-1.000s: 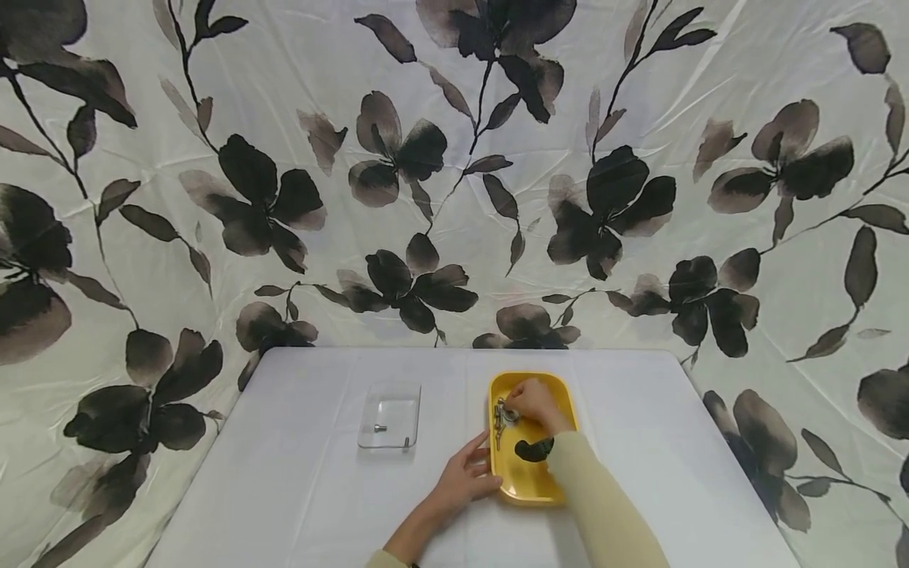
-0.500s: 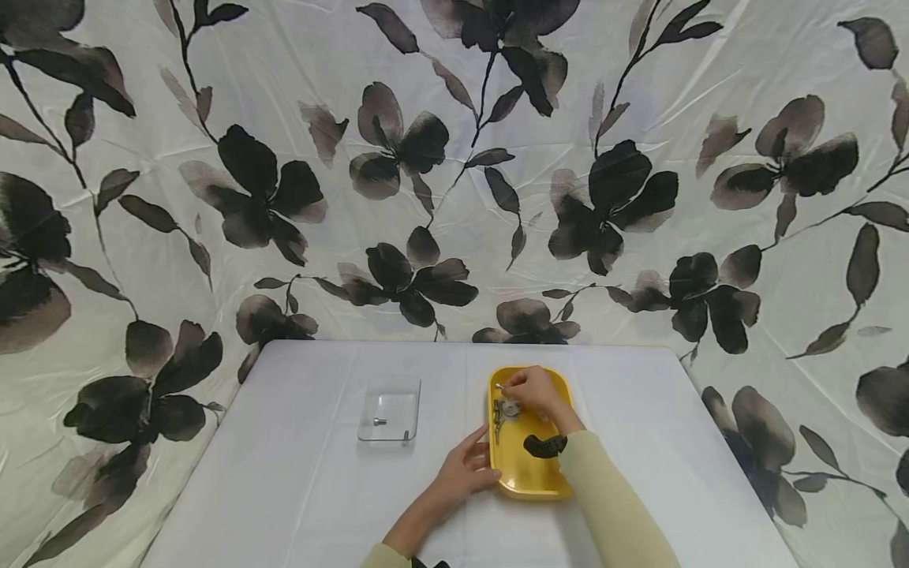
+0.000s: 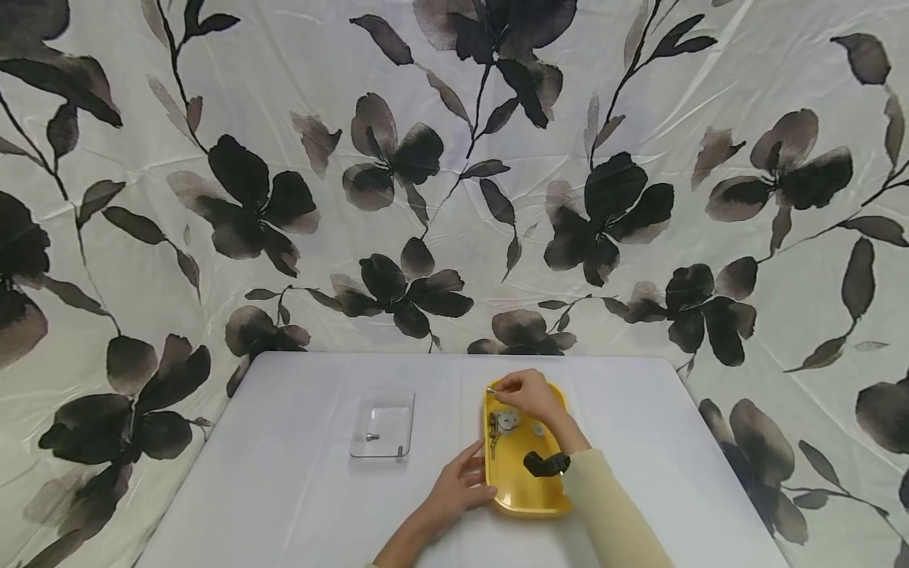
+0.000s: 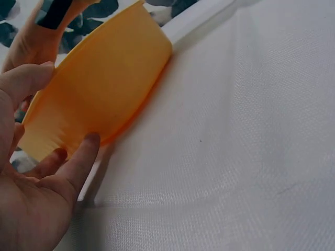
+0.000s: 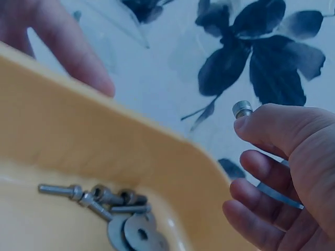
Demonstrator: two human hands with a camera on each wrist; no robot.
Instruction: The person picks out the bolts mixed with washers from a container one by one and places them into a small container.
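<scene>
The right hand (image 3: 527, 394) is pinching a cap screw (image 5: 242, 108) between thumb and finger, over the yellow tray's (image 3: 525, 493) far-left corner; a firm pinch just behind the head is probably serving best. The left hand (image 3: 454, 491), fingers spread, is bracing the tray's outer wall, where light, even pressure is likely sparing the screws (image 5: 107, 196) and flat washers (image 5: 142, 235) below the right hand from sliding. A clear plastic box (image 3: 376, 457) is standing left of the left hand on white cloth (image 3: 312, 509); floral fabric (image 3: 600, 217) is hanging beyond both hands
</scene>
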